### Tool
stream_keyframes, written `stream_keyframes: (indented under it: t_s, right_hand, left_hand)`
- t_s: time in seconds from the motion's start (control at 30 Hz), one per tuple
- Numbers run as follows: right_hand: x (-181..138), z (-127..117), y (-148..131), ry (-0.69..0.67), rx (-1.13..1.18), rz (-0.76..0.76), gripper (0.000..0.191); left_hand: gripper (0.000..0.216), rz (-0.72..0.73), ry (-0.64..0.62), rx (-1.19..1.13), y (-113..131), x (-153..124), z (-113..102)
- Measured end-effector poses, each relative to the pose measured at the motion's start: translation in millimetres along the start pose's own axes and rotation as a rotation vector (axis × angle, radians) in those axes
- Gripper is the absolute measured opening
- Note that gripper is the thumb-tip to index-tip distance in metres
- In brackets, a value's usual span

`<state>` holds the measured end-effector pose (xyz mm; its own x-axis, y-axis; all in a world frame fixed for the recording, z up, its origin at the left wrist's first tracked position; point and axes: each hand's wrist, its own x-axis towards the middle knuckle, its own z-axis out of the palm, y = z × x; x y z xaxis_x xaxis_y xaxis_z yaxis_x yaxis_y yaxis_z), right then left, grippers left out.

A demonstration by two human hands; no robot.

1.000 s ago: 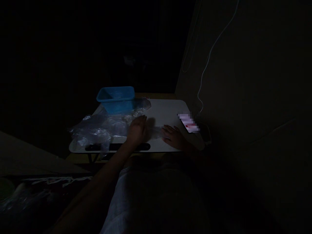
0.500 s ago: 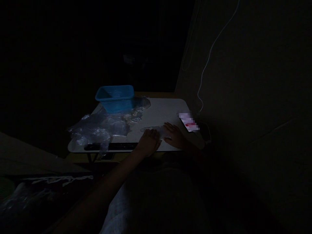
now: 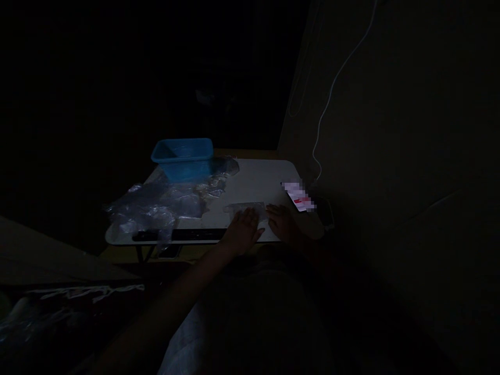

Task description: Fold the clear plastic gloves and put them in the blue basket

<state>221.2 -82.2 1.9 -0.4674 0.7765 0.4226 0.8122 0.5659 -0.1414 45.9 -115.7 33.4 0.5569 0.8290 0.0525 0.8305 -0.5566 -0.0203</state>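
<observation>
A small clear plastic bag (image 3: pixel 255 206) lies flat on the white table (image 3: pixel 258 179), near its front edge. My left hand (image 3: pixel 242 229) rests on the bag with its fingers stretched out and the thumb apart. Just off the bag's right side is my right hand (image 3: pixel 280 221), its fingers extended over the table; whether they touch the bag's edge is too dark to tell. Neither hand grips anything.
A heap of crumpled clear plastic bags (image 3: pixel 156 205) covers the table's left side, partly over a dark slot (image 3: pixel 195 235). Behind it stands a blue plastic basin (image 3: pixel 183 164). A lit phone (image 3: pixel 297 195) lies at the right, near a white cable (image 3: pixel 330 99).
My left hand has slid slightly right over the bag. My right hand has drawn back off the bag to its right side. The view has shifted a little.
</observation>
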Motion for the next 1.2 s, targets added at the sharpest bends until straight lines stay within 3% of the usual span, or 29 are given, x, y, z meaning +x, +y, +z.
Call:
stream_keyframes:
  t_s: [0.37,0.77,0.97,1.2]
  right_hand:
    - [-0.6,-0.6,-3.2,0.141,-0.052,0.055,0.024]
    - [1.2,-11.1,-8.9,0.001,-0.016,0.118,0.029]
    - [2.0,-11.5,-17.0,-0.081,-0.087,0.040,0.046]
    - [-0.3,-2.8,-15.1,-0.170,-0.136,0.003,0.047]
  left_hand:
    - [0.056,-0.012,0.009,0.004,5.8,2.3,5.0]
    - [0.056,-0.004,0.041,-0.012,10.7,2.2,11.2]
    - [0.053,-0.018,0.006,-0.022,12.5,1.3,8.0]
    - [0.054,-0.013,-0.001,-0.034,11.6,-0.1,7.7]
